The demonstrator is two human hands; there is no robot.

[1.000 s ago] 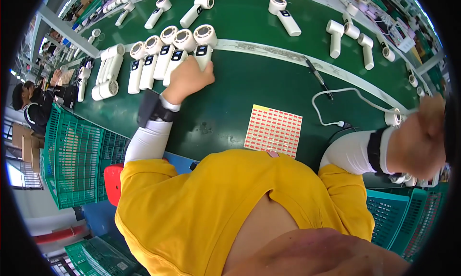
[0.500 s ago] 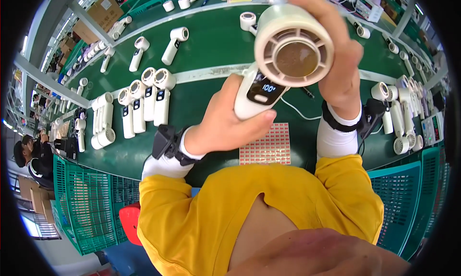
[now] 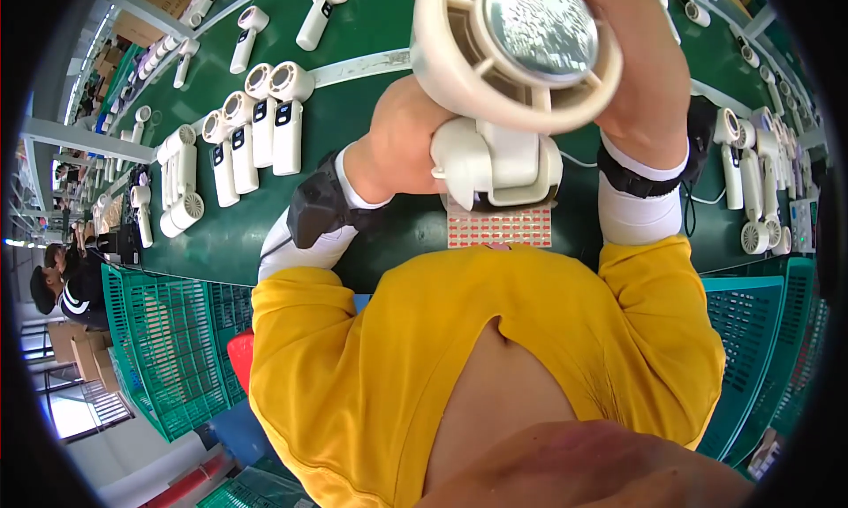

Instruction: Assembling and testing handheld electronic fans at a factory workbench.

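A white handheld fan [image 3: 508, 112] is held close to my view, tilted so its round head and shiny round centre face up at me. My left hand [image 3: 405, 135] is closed round the fan's handle, its fingers partly hidden behind it. At the far right of the head, my right hand [image 3: 649, 62] grips the rim; its fingertips are out of sight. Beneath the fan, a sheet of small red-and-white stickers [image 3: 499, 231] lies on the green table [image 3: 389, 234], partly covered.
Several white handheld fans [image 3: 287, 137] lie in a row to the left, and more fans [image 3: 755, 181] sit at the right. Green plastic baskets [image 3: 181, 340] stand below the table's left edge, a blue-green crate [image 3: 746, 331] at the right. A person in black [image 3: 81, 287] is at far left.
The fan has tipped, its head coming nearer and its handle swinging down, so the lit display is hidden. Both hands moved with it, and the view has shifted.
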